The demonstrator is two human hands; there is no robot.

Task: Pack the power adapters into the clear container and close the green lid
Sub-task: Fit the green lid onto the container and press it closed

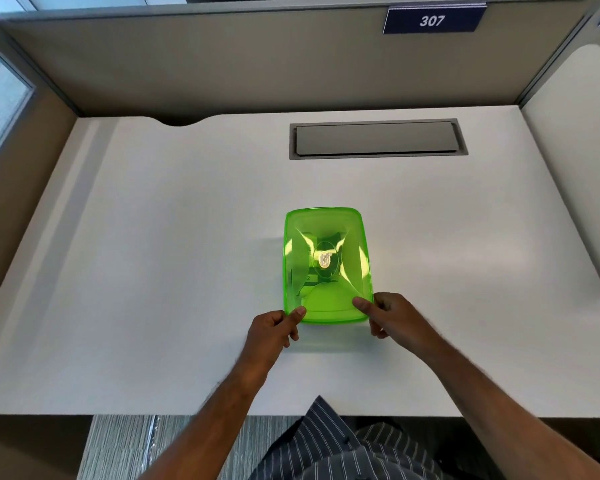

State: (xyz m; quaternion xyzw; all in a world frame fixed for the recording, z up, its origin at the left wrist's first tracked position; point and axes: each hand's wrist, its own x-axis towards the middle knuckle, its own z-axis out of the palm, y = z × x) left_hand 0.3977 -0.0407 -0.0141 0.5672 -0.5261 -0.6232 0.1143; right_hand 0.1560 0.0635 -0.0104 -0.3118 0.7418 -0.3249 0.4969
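Both hands point(274, 323) pinch translucent green lid point(326, 265).

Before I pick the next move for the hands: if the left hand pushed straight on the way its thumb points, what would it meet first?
Nothing new: the left hand already pinches the near left corner of the green lid. Pushed on, it would likely slide over the lid; beyond, the white desk looks free.

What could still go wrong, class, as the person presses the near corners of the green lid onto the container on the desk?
1. Both hands, left hand and right hand, grip only the near edge of the green lid, so the far edge may stay unsealed.
2. Dark contents show through the lid; anything standing too high could keep it from seating.
3. On the smooth white desk, the container could slide away under the push.
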